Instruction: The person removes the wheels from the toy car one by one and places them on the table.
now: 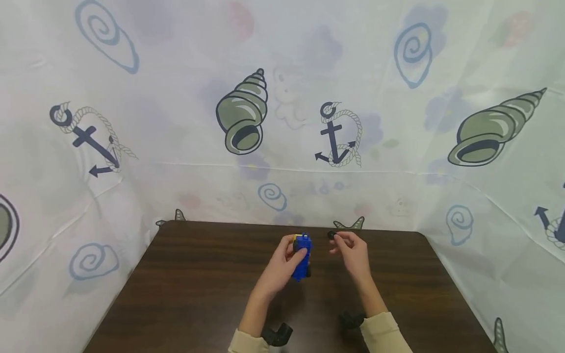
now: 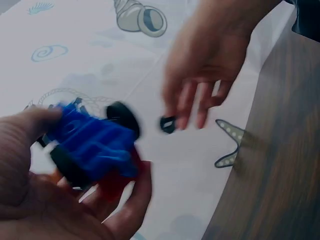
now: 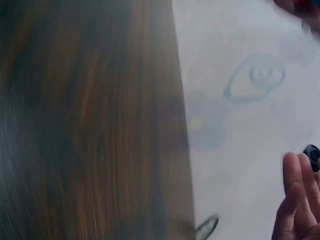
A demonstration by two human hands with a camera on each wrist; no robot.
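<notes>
My left hand (image 1: 275,272) grips a toy car (image 1: 302,267) above the table, thumb lying across its blue body. Black wheels (image 2: 69,167) show at the sides of the car in the left wrist view, along with a red part (image 2: 114,189) underneath; that view is blurred by motion. A short way to the right, my right hand (image 1: 356,257) pinches a small black wheel (image 1: 331,235) between thumb and fingertips. Wheel and car are apart. The right wrist view catches the wheel (image 3: 312,156) at its right edge, partly cut off, beside the fingers (image 3: 292,172).
Both hands are over a dark wood-grain table (image 1: 198,284). Behind and beside it hangs a white cloth (image 1: 176,191) printed with shells and anchors. Black camera mounts (image 1: 278,335) sit at both wrists, near the beige sleeves (image 1: 385,333).
</notes>
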